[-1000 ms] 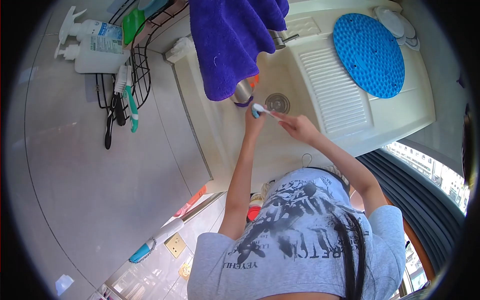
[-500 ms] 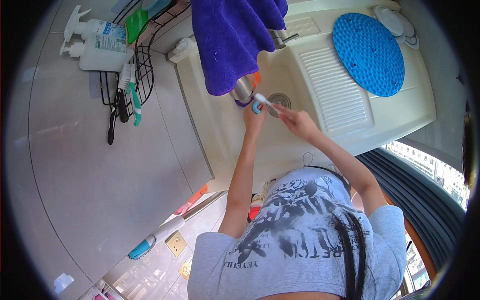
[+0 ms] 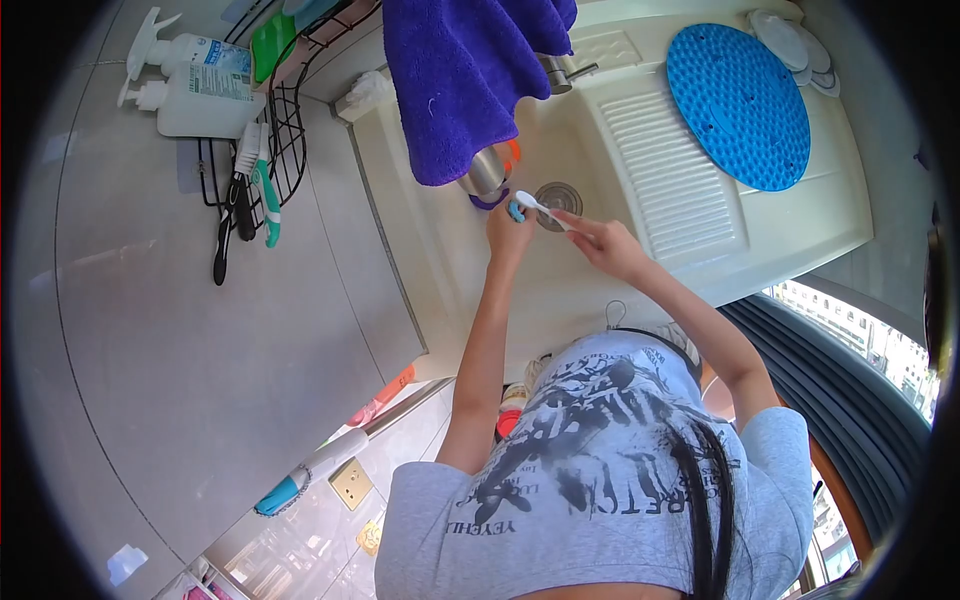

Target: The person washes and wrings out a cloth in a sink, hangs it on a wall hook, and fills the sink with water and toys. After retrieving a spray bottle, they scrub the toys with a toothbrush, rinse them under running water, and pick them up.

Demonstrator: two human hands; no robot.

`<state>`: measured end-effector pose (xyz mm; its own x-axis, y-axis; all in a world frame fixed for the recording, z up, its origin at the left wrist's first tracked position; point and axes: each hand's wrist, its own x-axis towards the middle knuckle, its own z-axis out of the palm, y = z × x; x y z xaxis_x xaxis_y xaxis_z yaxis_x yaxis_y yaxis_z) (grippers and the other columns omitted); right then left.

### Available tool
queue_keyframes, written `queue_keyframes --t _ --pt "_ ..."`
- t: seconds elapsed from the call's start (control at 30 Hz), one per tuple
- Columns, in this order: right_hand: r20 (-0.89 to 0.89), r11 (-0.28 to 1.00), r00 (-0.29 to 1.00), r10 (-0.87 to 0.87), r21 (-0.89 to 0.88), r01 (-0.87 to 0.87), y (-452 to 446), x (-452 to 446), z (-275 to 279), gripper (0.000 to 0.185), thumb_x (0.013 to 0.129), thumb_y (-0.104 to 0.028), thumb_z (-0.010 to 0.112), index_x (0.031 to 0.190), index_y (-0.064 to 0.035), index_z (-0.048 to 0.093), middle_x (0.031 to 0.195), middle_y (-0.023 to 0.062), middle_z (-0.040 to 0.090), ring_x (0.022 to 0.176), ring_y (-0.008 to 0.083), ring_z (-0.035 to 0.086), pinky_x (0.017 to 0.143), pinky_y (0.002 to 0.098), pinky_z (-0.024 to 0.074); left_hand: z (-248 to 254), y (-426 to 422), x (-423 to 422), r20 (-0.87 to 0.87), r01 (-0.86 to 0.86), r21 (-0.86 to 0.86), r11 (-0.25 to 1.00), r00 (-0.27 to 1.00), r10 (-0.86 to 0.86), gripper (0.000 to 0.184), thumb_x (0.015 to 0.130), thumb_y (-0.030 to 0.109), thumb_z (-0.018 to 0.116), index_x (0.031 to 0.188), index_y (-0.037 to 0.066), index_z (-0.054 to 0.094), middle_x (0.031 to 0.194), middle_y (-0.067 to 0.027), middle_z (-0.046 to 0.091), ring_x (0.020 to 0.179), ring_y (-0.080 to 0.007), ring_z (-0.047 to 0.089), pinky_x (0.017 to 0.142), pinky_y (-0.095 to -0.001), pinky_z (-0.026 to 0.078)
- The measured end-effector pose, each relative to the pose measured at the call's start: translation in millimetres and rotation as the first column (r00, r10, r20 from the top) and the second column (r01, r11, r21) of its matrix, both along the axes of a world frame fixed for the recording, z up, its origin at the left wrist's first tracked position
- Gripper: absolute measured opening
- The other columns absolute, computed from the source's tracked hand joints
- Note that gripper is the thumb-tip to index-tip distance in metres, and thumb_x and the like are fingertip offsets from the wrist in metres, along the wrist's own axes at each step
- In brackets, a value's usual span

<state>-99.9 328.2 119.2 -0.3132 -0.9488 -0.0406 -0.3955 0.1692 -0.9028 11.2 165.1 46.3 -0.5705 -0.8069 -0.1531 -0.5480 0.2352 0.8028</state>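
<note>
Over the cream sink basin (image 3: 590,270), my right hand (image 3: 612,248) grips a small white brush (image 3: 540,206) that looks like a toothbrush. Its head is at a small light-blue piece (image 3: 516,211) in my left hand (image 3: 510,235), whose fingers are closed round it. The blue piece is too small and too covered to name. Just beyond my left hand lie a shiny metal cylinder (image 3: 485,172), partly covered, and a curved purple strip (image 3: 489,202). The round drain (image 3: 559,203) lies beside the brush.
A purple towel (image 3: 455,90) hangs over the sink's far left, near the tap (image 3: 560,75). On the ribbed drainboard (image 3: 665,170) lies a round blue mat (image 3: 740,105). A wire rack (image 3: 288,130) at left carries pump bottles (image 3: 210,100) and brushes (image 3: 265,190).
The white brush has shifted slightly in my right hand, its head still at the light-blue piece. My left hand has turned a little, and the blue piece shows at a different angle.
</note>
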Motion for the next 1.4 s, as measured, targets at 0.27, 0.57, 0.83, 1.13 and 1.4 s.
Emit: queue_keyframes --t 0.27,0.57,0.83,1.13,1.4 --pt "-0.043 0.996 0.999 0.014 0.088 -0.010 -16 4 13 0.045 0.085 -0.012 0.053 0.128 -0.0226 0.046 0.075 0.0166 0.062 0.064 0.0346 0.058 0.061 0.0419 0.0465 -2 9 -5 0.236 0.003 -0.076 0.997 0.972 0.015 0.015 0.071 0.016 0.062 0.077 0.002 0.060 0.074 -0.0181 0.062 0.076 -0.0346 0.062 0.063 -0.0426 0.047" --pt "-0.013 0.999 1.000 -0.011 0.036 0.012 -16 15 6 0.046 0.086 -0.012 0.052 0.129 -0.0227 0.045 0.062 0.0186 0.056 0.052 0.0347 0.053 0.054 0.0404 0.0432 3 1 -1 0.306 -0.114 -0.039 0.993 0.944 0.120 0.019 0.075 0.019 0.059 0.082 0.002 0.063 0.083 -0.0187 0.064 0.081 -0.0371 0.061 0.071 -0.0455 0.047" --pt "-0.034 0.999 0.999 -0.034 -0.029 0.033 -9 16 -8 0.046 0.084 -0.009 0.054 0.128 -0.0198 0.047 0.076 0.0159 0.062 0.061 0.0341 0.058 0.059 0.0405 0.0467 8 -7 -2 0.390 -0.072 -0.078 0.994 0.916 0.097 0.020 0.073 0.023 0.062 0.081 0.005 0.066 0.081 -0.0184 0.064 0.079 -0.0373 0.062 0.069 -0.0439 0.049" --pt "-0.143 0.997 0.987 0.067 -0.037 -0.073 -4 9 -11 0.045 0.084 -0.013 0.055 0.127 -0.0228 0.048 0.078 0.0123 0.062 0.064 0.0312 0.059 0.057 0.0412 0.0460 32 -17 9 0.344 0.030 0.016 0.999 0.938 -0.034 0.015 0.074 0.021 0.061 0.079 0.008 0.067 0.078 -0.0162 0.065 0.075 -0.0348 0.063 0.064 -0.0416 0.050" --pt "-0.210 0.993 0.972 0.106 -0.037 -0.116 -3 4 -6 0.043 0.084 -0.016 0.056 0.125 -0.0255 0.049 0.074 0.0122 0.061 0.061 0.0321 0.057 0.054 0.0418 0.0447 8 9 2 0.277 0.077 -0.056 0.995 0.959 -0.058 0.015 0.071 0.021 0.061 0.074 0.006 0.059 0.069 -0.0134 0.062 0.066 -0.0317 0.060 0.060 -0.0392 0.047"
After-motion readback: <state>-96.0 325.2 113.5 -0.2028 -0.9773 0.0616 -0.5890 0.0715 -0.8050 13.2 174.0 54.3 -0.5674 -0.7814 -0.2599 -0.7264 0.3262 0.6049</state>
